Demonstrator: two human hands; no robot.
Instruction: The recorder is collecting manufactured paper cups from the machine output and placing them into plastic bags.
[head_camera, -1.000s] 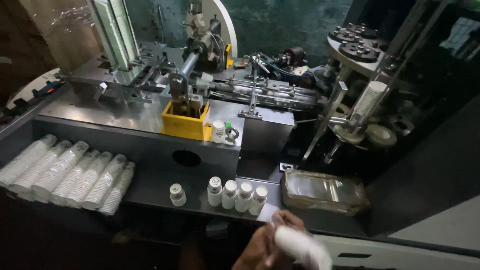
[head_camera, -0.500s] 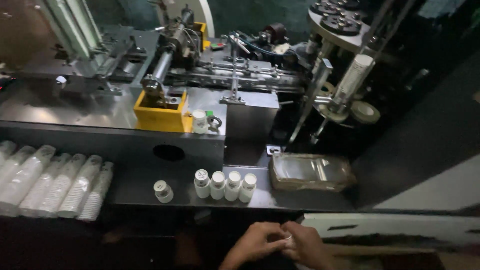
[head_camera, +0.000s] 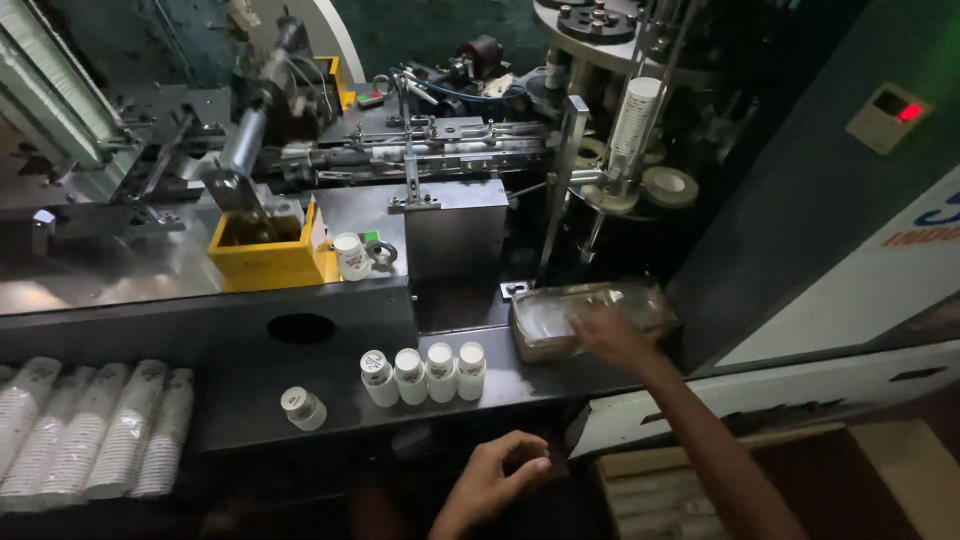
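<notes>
Two bare hands are showing at the bottom of the head view. Right hand (head_camera: 607, 335) is reaching up toward 1 o'clock and is resting on the clear rectangular plastic tray (head_camera: 545, 335), which is sitting on the dark machine shelf (head_camera: 250, 410) just right of centre. Fingers are spread flat on the tray's near side, not closed round anything. Left hand (head_camera: 500, 475) is hanging low at 6 o'clock, fingers loosely curled, nothing inside as far as I can tell.

Approx. at 9 o'clock from the tray, four small white paper cups (head_camera: 424, 373) are standing upside down in a row, touching each other. One more small white cup (head_camera: 302, 408) is lying tilted further to 9 o'clock, apart from the row. Sleeves of stacked white cups (head_camera: 90, 430) are lying at the far left edge. Yellow metal box (head_camera: 268, 258) is sitting at 11 o'clock on the machine top, w/ another white cup (head_camera: 351, 256) just beside it.

Step in hand, as I am judging: right hand is getting hold of the tray, contact made but grip not formed. Next move is calling for fingers closing over the tray rim; thin plastic is probably bending easily, so a gentle, even hold is needed.
</notes>
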